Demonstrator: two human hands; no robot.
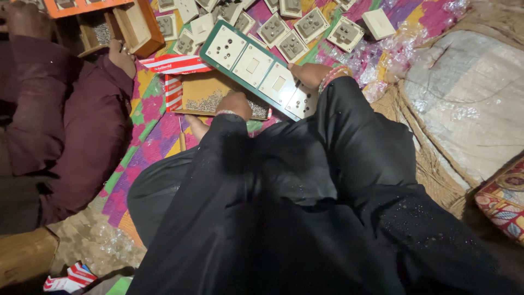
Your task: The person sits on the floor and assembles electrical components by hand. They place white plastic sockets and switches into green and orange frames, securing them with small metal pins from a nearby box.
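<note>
Left hand [234,104] is what I am watching first: it is reaching down over an open cardboard box [204,98] of small metal screws [203,102], knuckles up and fingers curled under, so I cannot tell whether it is pinching a screw or hanging empty. Right hand [310,74] is gripping the near end of a long green-edged switch panel [261,70], fingers wrapped around its edge, with bangles [333,76] showing at the wrist. I am seeing the panel lying slantwise across the patterned cloth [147,136] on the floor, its far end pointing up and left, its near end resting by the knee of the black robe [305,207]. It is carrying four white modules in a row, sockets at both ends and rocker switches between them. The screw box is sitting just beside the panel's lower long edge, touching it or nearly so. A red-and-white striped carton [174,64] is lying just above the box. Loose white socket modules [292,33] are spreading over the cloth beyond the panel. Crumpled clear plastic wrap [401,46] is lying to the right of them. On the left, another person in a maroon sleeve [82,114] is sitting close, a hand [123,57] resting against an orange wooden tray [139,27].
</note>
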